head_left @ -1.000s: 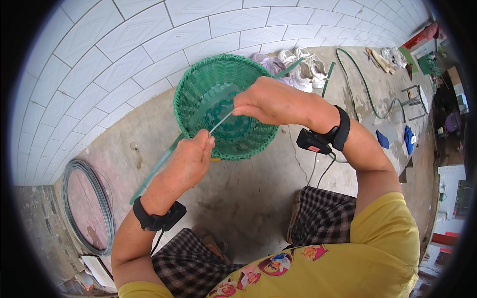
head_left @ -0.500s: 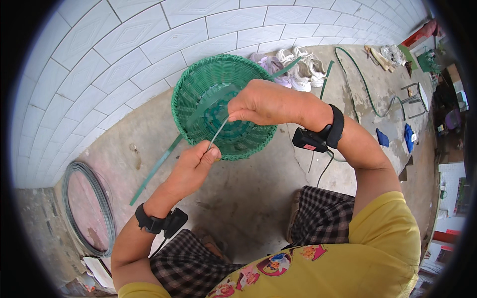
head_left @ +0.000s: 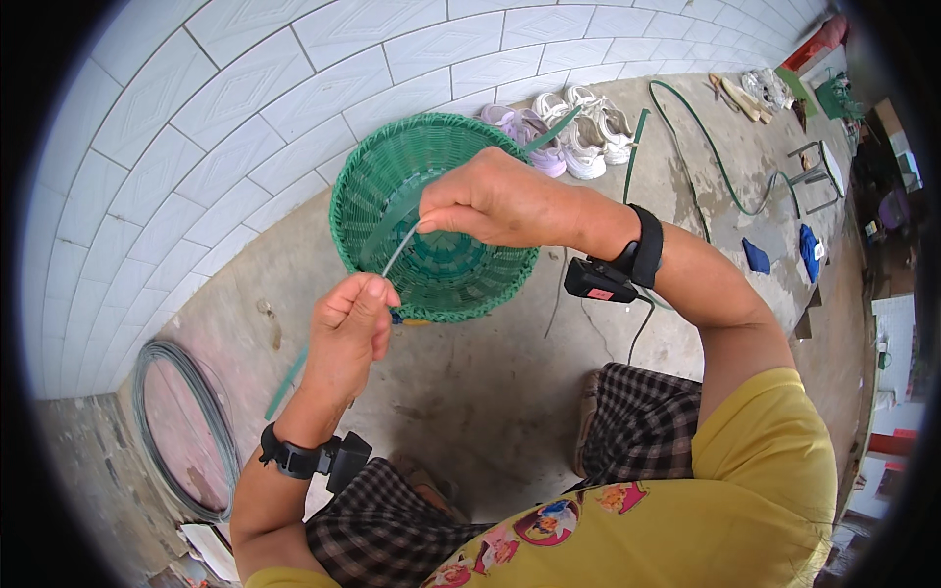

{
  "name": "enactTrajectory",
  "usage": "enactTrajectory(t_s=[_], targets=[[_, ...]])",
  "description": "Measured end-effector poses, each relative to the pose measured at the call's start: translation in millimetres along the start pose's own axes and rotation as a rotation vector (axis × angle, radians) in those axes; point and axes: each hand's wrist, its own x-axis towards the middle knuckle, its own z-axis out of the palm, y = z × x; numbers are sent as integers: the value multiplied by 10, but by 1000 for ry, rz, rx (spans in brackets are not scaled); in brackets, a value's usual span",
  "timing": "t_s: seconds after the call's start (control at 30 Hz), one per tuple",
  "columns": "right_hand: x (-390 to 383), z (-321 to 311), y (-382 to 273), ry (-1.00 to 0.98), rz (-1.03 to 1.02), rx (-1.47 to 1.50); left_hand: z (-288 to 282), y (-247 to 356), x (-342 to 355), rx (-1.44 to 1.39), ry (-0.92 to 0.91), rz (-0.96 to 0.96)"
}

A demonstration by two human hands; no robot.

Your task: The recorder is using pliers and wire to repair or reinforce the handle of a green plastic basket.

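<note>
Grip shifts to the left

Below and beyond the grip is the green basket [head_left: 387,157]. The right hand [head_left: 490,201] and the left hand [head_left: 348,323] have moved leftward, fingertips pinching the thin grey strand [head_left: 400,252] between them; the same handling seems to continue.

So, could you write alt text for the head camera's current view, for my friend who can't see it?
A person's left hand and right hand pinch a thin grey strand stretched between them over a green woven basket. Pale shoes and a grey coil lie on the floor near a white tiled wall.
</note>
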Motion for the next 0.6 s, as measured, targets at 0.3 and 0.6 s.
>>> enactTrajectory(t_s=[0.3, 0.6], targets=[[-110, -125, 493, 79, -7, 18, -473, 26, 167, -203, 7, -105], [-216, -291, 596, 251, 574, 588, -499, 155, 325, -283, 120, 16]])
